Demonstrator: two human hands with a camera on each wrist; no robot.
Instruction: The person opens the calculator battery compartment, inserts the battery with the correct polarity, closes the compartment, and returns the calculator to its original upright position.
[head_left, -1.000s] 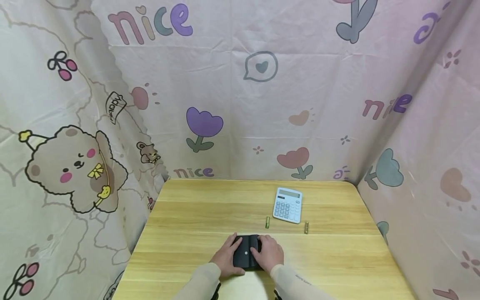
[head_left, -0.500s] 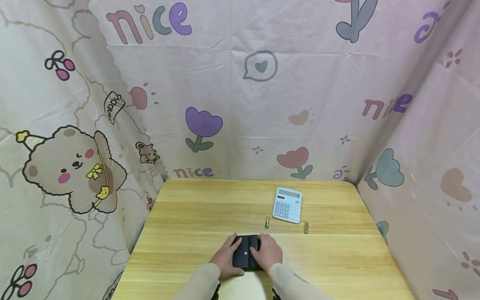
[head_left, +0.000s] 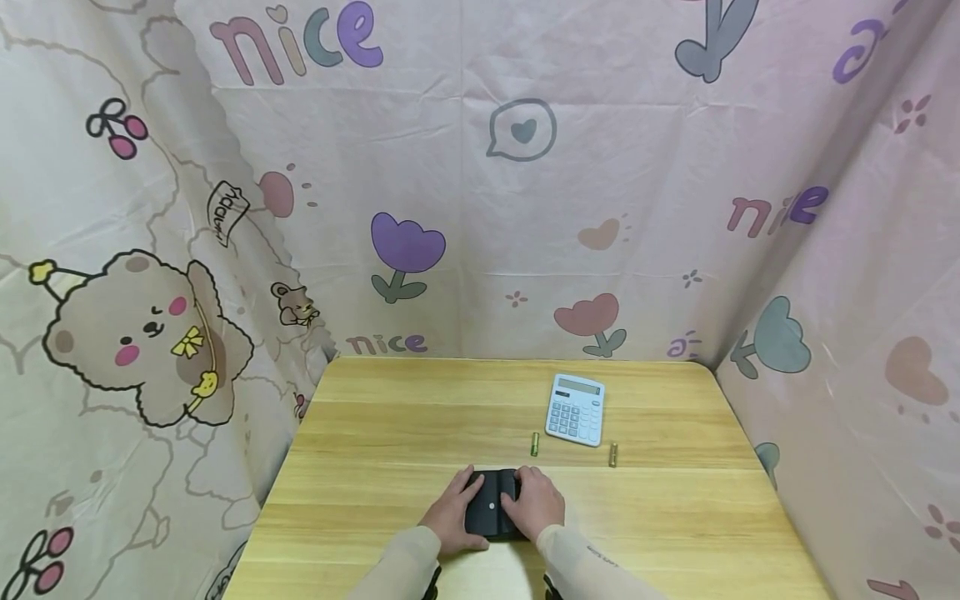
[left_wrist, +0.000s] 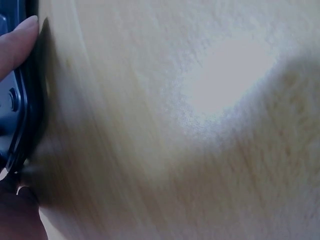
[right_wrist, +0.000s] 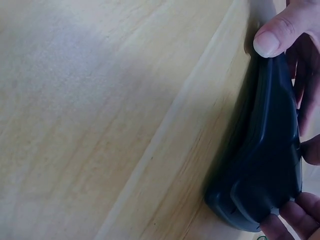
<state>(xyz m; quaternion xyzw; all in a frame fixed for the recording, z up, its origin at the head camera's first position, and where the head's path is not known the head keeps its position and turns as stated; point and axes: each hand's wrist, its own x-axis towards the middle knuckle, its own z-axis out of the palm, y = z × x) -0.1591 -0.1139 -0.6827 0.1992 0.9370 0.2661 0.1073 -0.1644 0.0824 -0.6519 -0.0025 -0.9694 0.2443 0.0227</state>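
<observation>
A black plastic device (head_left: 483, 515) with a small white dot and a raised band lies near the front of the table, held between two hands. My left hand (head_left: 450, 518) grips its left side, fingers along the far left edge and thumb by the near edge. From the right, my right hand (head_left: 542, 505) grips it, with the thumb over its top face. The right wrist view shows the sloped side of the black device (right_wrist: 270, 145), fingers at both its ends. Only one edge of the device (left_wrist: 9, 120) appears in the left wrist view. Its underside is hidden.
Beyond the hands, a light blue calculator (head_left: 575, 410) lies on the wooden table (head_left: 390, 417). A green battery (head_left: 535, 444) and a gold-coloured battery (head_left: 613, 455) lie in front of it. Printed cloth (head_left: 480, 208) hangs behind the table and along both sides.
</observation>
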